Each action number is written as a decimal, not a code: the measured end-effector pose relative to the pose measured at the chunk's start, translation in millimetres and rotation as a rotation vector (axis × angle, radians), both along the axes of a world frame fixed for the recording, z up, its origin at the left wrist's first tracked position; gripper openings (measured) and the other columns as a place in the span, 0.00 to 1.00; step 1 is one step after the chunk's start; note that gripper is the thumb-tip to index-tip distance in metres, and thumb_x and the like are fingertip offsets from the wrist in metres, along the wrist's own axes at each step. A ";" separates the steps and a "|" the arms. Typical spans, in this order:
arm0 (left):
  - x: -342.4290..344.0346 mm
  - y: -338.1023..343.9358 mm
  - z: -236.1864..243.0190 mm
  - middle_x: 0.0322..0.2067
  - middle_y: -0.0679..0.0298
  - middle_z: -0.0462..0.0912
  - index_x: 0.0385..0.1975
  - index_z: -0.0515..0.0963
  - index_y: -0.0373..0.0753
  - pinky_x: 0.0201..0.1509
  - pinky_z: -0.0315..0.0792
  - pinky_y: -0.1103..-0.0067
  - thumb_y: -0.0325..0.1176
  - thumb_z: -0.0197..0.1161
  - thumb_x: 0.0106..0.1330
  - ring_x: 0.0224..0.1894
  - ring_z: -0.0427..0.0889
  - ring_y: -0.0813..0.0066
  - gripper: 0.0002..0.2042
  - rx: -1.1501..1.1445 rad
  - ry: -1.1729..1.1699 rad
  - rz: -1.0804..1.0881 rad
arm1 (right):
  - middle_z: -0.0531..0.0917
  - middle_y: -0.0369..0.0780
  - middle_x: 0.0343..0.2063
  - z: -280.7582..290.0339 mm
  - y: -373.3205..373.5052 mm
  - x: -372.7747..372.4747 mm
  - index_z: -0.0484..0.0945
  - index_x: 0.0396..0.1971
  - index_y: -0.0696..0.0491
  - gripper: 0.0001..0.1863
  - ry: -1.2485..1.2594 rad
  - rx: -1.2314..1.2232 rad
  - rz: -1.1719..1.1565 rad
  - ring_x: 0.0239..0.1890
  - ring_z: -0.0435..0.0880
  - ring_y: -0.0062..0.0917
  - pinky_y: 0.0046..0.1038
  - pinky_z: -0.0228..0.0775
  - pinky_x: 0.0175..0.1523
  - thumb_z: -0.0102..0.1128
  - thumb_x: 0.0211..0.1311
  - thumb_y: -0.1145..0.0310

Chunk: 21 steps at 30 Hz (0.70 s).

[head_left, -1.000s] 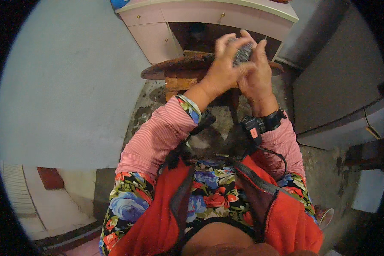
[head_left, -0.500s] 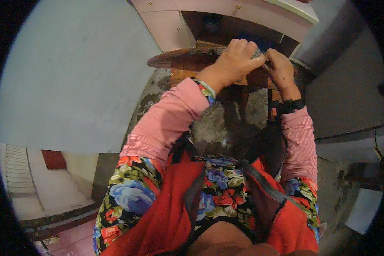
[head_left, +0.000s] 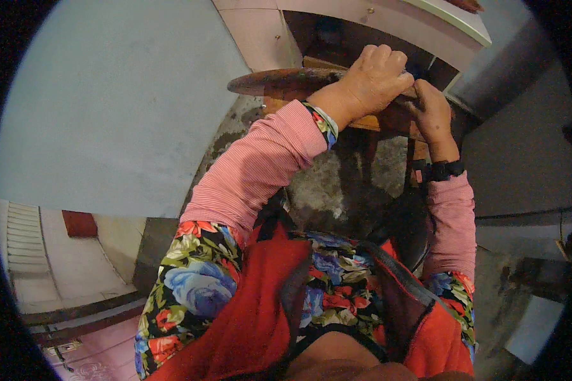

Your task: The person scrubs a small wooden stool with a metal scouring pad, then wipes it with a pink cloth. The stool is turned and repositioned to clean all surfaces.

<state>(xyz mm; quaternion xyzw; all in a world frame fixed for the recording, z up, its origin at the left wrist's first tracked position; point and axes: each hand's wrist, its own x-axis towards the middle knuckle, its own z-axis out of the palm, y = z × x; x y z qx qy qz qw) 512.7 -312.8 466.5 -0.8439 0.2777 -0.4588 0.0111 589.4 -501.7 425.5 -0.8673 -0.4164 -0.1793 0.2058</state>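
Observation:
A round wooden board (head_left: 276,79), dark brown and seen almost edge-on, lies tilted over a low wooden stool or bench (head_left: 286,105). My left hand (head_left: 378,79) is closed in a fist above the board's right part. Whatever it grips is hidden under the fingers. Close beside it, my right hand (head_left: 432,111) is closed at the board's right side, fingers curled over the edge. My wrists nearly meet the wood, and both forearms reach forward. The board's far right rim is hidden by my hands.
A pink cabinet (head_left: 251,38) with drawers and a pale top stands ahead, with a dark open space under it. A pale wall (head_left: 121,108) rises at the left. Wet-looking concrete floor (head_left: 318,184) shows below the board. A pink door (head_left: 102,349) is at lower left.
Board, cabinet and both hands now appear slightly farther right in the picture. The left hand has shifted a little up, the right a little down. A greyish rough thing beneath the left fingers no longer shows.

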 end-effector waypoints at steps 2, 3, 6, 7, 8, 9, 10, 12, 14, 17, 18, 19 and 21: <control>-8.1 23.5 -7.2 0.34 0.58 0.72 0.30 0.75 0.47 0.41 0.67 0.64 0.34 0.56 0.57 0.39 0.72 0.55 0.03 0.063 0.075 0.030 | 0.78 0.47 0.33 2.2 1.5 2.6 0.72 0.34 0.53 0.17 0.008 -0.021 -0.006 0.38 0.78 0.47 0.44 0.69 0.40 0.71 0.49 0.65; -20.3 43.4 -8.8 0.34 0.57 0.71 0.32 0.76 0.45 0.43 0.67 0.62 0.33 0.58 0.56 0.40 0.72 0.54 0.05 0.039 0.116 0.043 | 0.78 0.46 0.33 2.1 2.3 4.4 0.72 0.33 0.53 0.17 -0.029 -0.024 -0.003 0.38 0.78 0.46 0.43 0.69 0.40 0.71 0.49 0.65; -63.2 87.9 -10.8 0.35 0.53 0.71 0.37 0.79 0.43 0.42 0.68 0.60 0.26 0.61 0.54 0.39 0.72 0.49 0.11 -0.105 0.171 0.231 | 0.75 0.47 0.29 -1.8 1.5 8.0 0.68 0.31 0.54 0.17 -0.056 0.028 0.025 0.37 0.75 0.49 0.42 0.67 0.38 0.69 0.51 0.67; -69.7 91.1 -9.0 0.34 0.53 0.70 0.36 0.79 0.43 0.40 0.68 0.60 0.27 0.62 0.54 0.38 0.72 0.50 0.09 -0.154 0.137 0.272 | 0.75 0.47 0.29 -4.1 0.9 8.3 0.68 0.31 0.54 0.17 -0.069 0.057 0.057 0.37 0.75 0.49 0.42 0.67 0.38 0.69 0.51 0.67; -72.4 88.5 -5.7 0.32 0.53 0.70 0.34 0.78 0.42 0.39 0.68 0.60 0.28 0.62 0.54 0.37 0.72 0.50 0.08 -0.184 0.109 0.306 | 0.75 0.47 0.29 -5.9 0.6 7.6 0.68 0.31 0.54 0.17 -0.110 0.111 0.110 0.37 0.75 0.49 0.42 0.67 0.38 0.69 0.51 0.67; -67.5 77.2 -3.9 0.32 0.53 0.70 0.33 0.78 0.42 0.38 0.68 0.61 0.29 0.62 0.54 0.36 0.72 0.50 0.07 -0.146 0.105 0.255 | 0.75 0.46 0.29 -7.7 -0.5 6.7 0.68 0.31 0.54 0.17 -0.080 0.076 0.060 0.37 0.76 0.48 0.42 0.67 0.39 0.70 0.51 0.67; -57.3 61.0 -0.7 0.31 0.53 0.70 0.31 0.78 0.42 0.37 0.68 0.61 0.29 0.62 0.54 0.36 0.73 0.50 0.06 -0.121 0.092 0.196 | 0.75 0.46 0.29 -8.7 -0.4 5.9 0.69 0.31 0.54 0.17 -0.081 0.060 0.037 0.37 0.76 0.48 0.42 0.68 0.39 0.70 0.51 0.66; -22.5 20.5 3.2 0.29 0.54 0.71 0.27 0.75 0.43 0.35 0.69 0.62 0.32 0.59 0.55 0.33 0.73 0.52 0.03 -0.091 -0.015 -0.014 | 0.76 0.46 0.30 -9.1 -1.0 4.7 0.69 0.31 0.54 0.16 -0.061 0.070 0.043 0.38 0.76 0.48 0.42 0.68 0.39 0.70 0.51 0.66; 2.1 -11.6 -0.5 0.29 0.58 0.71 0.26 0.74 0.45 0.35 0.70 0.64 0.34 0.58 0.56 0.34 0.74 0.56 0.03 -0.028 0.039 -0.046 | 0.76 0.46 0.30 -6.8 -1.1 5.7 0.69 0.31 0.54 0.16 -0.012 0.107 0.095 0.38 0.76 0.48 0.41 0.68 0.40 0.69 0.52 0.66; 4.3 1.4 -5.9 0.29 0.59 0.71 0.30 0.75 0.47 0.34 0.70 0.66 0.34 0.59 0.55 0.34 0.74 0.57 0.04 0.010 0.084 -0.010 | 0.77 0.46 0.31 -0.1 -1.9 11.1 0.69 0.31 0.54 0.16 0.040 -0.037 -0.067 0.38 0.77 0.48 0.41 0.69 0.40 0.69 0.52 0.65; -3.6 20.7 -4.2 0.29 0.59 0.71 0.31 0.76 0.47 0.34 0.70 0.66 0.34 0.59 0.55 0.34 0.74 0.57 0.05 0.028 0.060 -0.015 | 0.78 0.46 0.30 3.5 -1.2 13.3 0.71 0.31 0.54 0.16 -0.028 0.022 -0.018 0.37 0.78 0.48 0.42 0.69 0.39 0.70 0.51 0.64; -12.2 41.6 -2.8 0.29 0.59 0.70 0.34 0.77 0.48 0.34 0.70 0.66 0.33 0.61 0.54 0.35 0.73 0.56 0.07 0.031 0.061 -0.002 | 0.79 0.47 0.29 5.1 -1.8 16.9 0.73 0.31 0.53 0.16 -0.060 0.032 -0.011 0.36 0.79 0.47 0.43 0.70 0.38 0.71 0.49 0.64; -40.6 84.5 -3.1 0.29 0.56 0.70 0.38 0.79 0.49 0.34 0.70 0.65 0.32 0.63 0.56 0.34 0.73 0.52 0.10 0.007 0.111 0.119 | 0.79 0.47 0.29 9.8 -1.2 21.2 0.74 0.31 0.53 0.16 -0.100 0.040 0.004 0.34 0.80 0.47 0.44 0.70 0.37 0.71 0.48 0.62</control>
